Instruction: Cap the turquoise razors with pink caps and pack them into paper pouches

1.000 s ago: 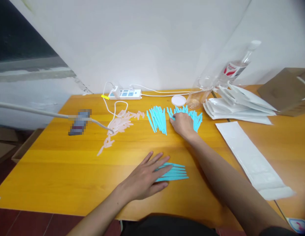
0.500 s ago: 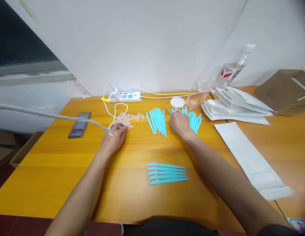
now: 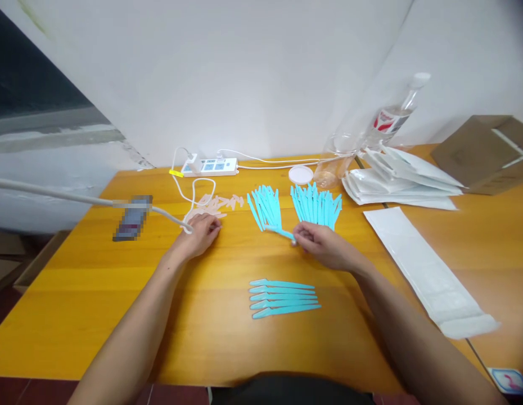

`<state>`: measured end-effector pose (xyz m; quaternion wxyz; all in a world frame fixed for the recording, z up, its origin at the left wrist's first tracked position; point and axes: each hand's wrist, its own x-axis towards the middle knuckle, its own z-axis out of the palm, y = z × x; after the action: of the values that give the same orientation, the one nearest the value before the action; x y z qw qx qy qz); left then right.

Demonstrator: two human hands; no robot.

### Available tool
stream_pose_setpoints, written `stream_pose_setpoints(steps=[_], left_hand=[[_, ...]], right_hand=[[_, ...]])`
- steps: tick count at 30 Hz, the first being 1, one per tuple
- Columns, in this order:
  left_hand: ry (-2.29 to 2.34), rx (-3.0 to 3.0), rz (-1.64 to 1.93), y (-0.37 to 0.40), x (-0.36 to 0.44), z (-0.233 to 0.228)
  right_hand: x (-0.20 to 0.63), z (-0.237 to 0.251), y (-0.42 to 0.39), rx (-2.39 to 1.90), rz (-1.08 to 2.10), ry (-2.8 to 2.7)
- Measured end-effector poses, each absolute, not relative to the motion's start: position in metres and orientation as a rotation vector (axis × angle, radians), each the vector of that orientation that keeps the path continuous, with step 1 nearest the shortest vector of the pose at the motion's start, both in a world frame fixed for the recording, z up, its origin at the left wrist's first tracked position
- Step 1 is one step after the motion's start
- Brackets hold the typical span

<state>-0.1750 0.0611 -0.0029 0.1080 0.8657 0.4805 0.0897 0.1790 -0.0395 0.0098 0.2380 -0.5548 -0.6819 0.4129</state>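
Observation:
My right hand (image 3: 323,244) pinches one turquoise plastic stick (image 3: 280,231) by its end, just above the wooden table (image 3: 97,304). Behind it lie two fanned heaps of the same turquoise sticks, the right heap (image 3: 317,205) and the left heap (image 3: 265,207). Several more sticks sit in a neat row (image 3: 283,298) near the front edge. My left hand (image 3: 198,233) rests with curled fingers on the near end of a scatter of pale pink pieces (image 3: 217,202); whether it holds one is hidden.
At the back stand a white power strip (image 3: 208,166) with cables, a white lid (image 3: 301,174) and a clear bottle (image 3: 382,126). White pouches (image 3: 402,183) are stacked right, one long pouch (image 3: 425,270) lies alone. A cardboard box (image 3: 485,152) sits far right, a phone (image 3: 130,224) left.
My left hand left the row of sticks and went to the pink pieces. My right hand drew back from the right heap with one turquoise stick.

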Motion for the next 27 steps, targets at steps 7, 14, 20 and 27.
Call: stream_pose_setpoints(steps=[7, 14, 20, 27], left_hand=[[1.349, 2.532, 0.315, 0.058, -0.166, 0.005], [1.178, 1.595, 0.750, 0.003, -0.122, 0.006], [1.115, 1.408, 0.800, -0.022, -0.100, -0.014], [1.094, 1.421, 0.788, -0.023, -0.096, -0.020]], right_hand=[[0.168, -0.008, -0.054, -1.324, 1.209, -1.932], [0.172, -0.012, -0.055, -1.252, 1.247, -1.880], [0.172, -0.014, -0.054, -1.243, 1.285, -1.844], [0.172, -0.014, -0.054, -1.253, 1.301, -1.832]])
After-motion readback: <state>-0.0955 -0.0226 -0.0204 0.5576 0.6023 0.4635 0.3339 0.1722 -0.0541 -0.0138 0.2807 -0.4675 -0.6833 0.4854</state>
